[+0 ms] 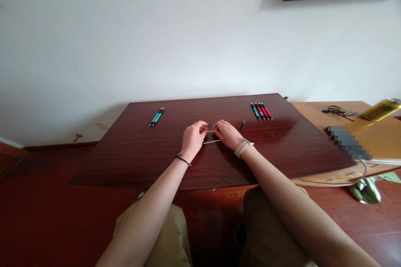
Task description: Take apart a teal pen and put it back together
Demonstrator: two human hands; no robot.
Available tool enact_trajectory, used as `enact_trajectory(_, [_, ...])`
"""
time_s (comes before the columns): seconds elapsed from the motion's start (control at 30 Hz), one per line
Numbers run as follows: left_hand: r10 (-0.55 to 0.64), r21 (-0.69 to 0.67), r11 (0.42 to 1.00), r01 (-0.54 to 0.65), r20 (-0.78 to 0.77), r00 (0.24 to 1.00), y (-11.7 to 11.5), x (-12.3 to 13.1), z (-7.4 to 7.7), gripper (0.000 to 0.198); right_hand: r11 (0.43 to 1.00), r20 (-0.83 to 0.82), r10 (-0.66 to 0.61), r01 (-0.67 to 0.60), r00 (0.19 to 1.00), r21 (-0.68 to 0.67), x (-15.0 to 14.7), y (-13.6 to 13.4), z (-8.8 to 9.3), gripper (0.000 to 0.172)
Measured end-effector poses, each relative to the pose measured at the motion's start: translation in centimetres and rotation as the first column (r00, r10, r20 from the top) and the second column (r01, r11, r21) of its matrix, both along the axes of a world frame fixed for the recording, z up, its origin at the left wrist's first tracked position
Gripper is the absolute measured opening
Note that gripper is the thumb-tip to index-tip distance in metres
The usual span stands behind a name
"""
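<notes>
My left hand [194, 137] and my right hand [228, 134] meet over the middle of the dark wooden table [131, 154]. Thumb and fingers are pinched together on both. Between the fingertips shows a tiny pale piece [210, 131], too small to name. Just below the hands lies a thin white stick [212, 142], like a pen refill. A short black pen part [243, 124] rests beyond my right hand. Something dark, partly hidden, lies beside the right wrist's pale watch band [241, 148].
Two teal pens [157, 117] lie at the table's back left. One teal pen [255, 111] and several red pens [265, 111] are lined up at the back right. A lighter side table [313, 112] holds a black cable [337, 111] and a yellow can [382, 109].
</notes>
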State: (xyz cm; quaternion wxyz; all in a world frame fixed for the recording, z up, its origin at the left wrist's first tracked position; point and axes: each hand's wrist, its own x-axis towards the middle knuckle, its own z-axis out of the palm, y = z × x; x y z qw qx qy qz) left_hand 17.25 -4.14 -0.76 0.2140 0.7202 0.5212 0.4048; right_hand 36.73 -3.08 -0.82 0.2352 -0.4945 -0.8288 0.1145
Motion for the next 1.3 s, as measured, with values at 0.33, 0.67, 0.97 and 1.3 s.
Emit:
enact_trajectory(0.33, [-0.093, -0.006, 0.995, 0.096, 0.23, 0.969, -0.1, 0.4, 0.6, 0.017, 0.996, -0.342, 0.035, -0.059, 0.939, -0.062, 0.2, -0.7, 0.7, 0.004])
enact_trajectory(0.67, [-0.144, 0.01, 0.989, 0.149, 0.336, 0.931, -0.6, -0.4, 2.0, 0.039, 0.989, -0.589, 0.101, -0.146, 0.802, -0.029, -0.4, -2.3, 2.5, 0.025])
enact_trajectory(0.97, [-0.055, 0.088, 0.989, 0.118, -0.527, 0.848, -1.0, -4.5, 2.9, 0.012, 0.996, -0.726, 0.011, -0.071, 0.688, -0.052, 0.1, -1.8, 2.1, 0.026])
enact_trajectory(1.3, [-0.112, 0.084, 0.986, 0.143, -0.301, 0.947, -1.4, -3.1, 2.7, 0.007, 0.986, -0.853, -0.019, -0.132, 0.521, -0.102, -0.2, -1.9, 2.1, 0.034])
